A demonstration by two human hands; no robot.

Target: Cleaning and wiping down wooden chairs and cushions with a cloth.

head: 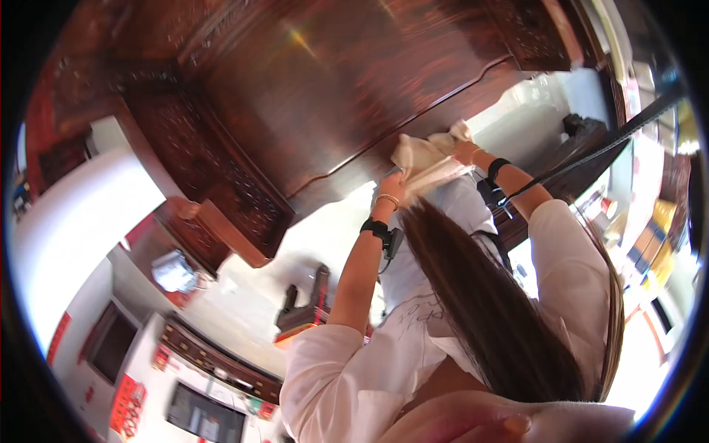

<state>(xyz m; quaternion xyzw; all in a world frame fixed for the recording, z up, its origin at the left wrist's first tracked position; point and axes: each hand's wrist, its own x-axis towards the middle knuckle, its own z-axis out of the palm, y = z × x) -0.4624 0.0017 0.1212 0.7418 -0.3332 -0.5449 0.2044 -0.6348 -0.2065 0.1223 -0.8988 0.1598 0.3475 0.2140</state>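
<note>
Both hands hold a cream cloth [429,156] that hangs between them, just in front of a carved dark wooden bench seat [354,94]. My left hand [392,187] grips the cloth's near side. At its other end, my right hand [467,153] pinches the fabric. Black straps circle both wrists, and the one on the left wrist carries a small dark device [392,243]. Long hair hangs down between the arms, close to the cloth's lower edge. Whether the cloth touches the bench's front edge is hard to tell.
A carved armrest panel [207,166] bounds the bench at the left. Dark wooden furniture [302,310] stands on the pale floor behind the left arm. A dark cord [598,141] crosses at the right. A television [206,414] and a long wooden cabinet [221,360] lie at the lower left.
</note>
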